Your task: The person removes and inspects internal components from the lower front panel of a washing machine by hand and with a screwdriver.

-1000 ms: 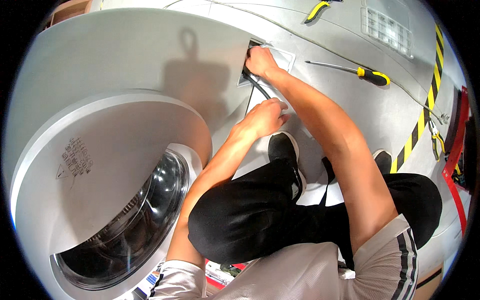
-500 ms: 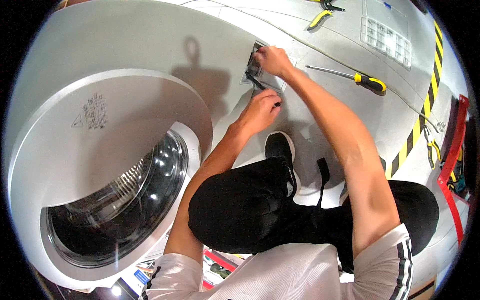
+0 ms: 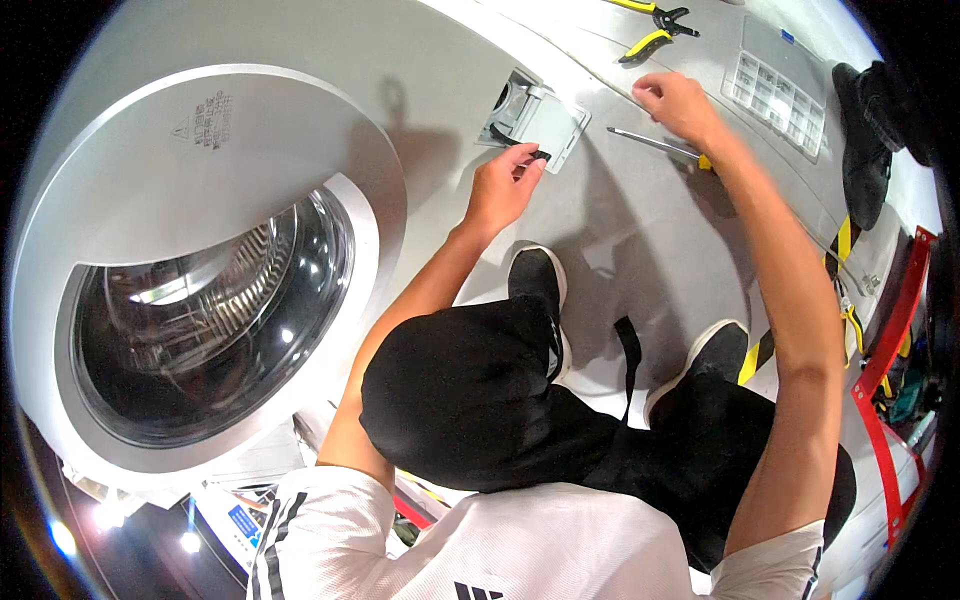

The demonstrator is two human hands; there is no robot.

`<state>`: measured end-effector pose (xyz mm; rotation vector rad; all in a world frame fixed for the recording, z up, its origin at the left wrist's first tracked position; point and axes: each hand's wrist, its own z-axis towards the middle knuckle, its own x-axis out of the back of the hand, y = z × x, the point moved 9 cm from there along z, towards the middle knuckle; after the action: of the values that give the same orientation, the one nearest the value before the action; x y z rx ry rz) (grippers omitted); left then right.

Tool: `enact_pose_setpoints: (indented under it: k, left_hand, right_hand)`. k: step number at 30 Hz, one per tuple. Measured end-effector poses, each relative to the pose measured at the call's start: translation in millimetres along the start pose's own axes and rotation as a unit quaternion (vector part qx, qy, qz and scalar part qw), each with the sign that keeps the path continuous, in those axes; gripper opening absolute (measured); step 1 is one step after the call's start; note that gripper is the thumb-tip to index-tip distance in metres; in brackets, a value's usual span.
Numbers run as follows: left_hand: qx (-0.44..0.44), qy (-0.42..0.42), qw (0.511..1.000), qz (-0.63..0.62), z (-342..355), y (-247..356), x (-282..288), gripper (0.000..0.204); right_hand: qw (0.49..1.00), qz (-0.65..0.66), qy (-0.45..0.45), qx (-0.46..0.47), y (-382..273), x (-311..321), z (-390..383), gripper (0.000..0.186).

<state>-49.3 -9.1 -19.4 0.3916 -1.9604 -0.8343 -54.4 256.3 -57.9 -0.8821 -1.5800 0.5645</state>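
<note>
The left hand (image 3: 503,187) pinches a short black hose (image 3: 504,138) between thumb and fingers, at the small opening (image 3: 512,92) low on the front of the washing machine (image 3: 290,150), beside its open flap (image 3: 556,122). The right hand (image 3: 678,106) is well apart from it, near the screwdriver (image 3: 645,139) and the pliers (image 3: 648,46), its fingers loosely curled (whether they hold anything, I cannot tell).

Your head-worn fisheye looks steeply down from above and behind your fingers (image 3: 520,153). It sits near them, taking in both your forearms (image 3: 425,285).
</note>
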Motion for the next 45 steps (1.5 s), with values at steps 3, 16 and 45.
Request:
enact_pose_setpoints:
  k: [3, 16, 45]
  left_hand:
    - [0.006, -0.007, 1.000, -0.015, -2.0, -4.2, -5.9, 0.034]
    - [0.235, 0.034, 0.808, -0.539, -23.5, -75.0, -41.8, 0.026]
    - [0.278, 0.052, 0.746, -0.603, -3.8, -79.9, -71.1, 0.037]
  right_hand:
    - [0.991, 0.097, -0.088, 0.002, -19.6, -40.9, -13.3, 0.040]
    - [0.877, 0.354, -0.266, -0.187, -65.4, -181.4, -88.0, 0.026]
    - [0.868, 0.450, -0.011, -0.211, -65.0, -209.5, -98.3, 0.035]
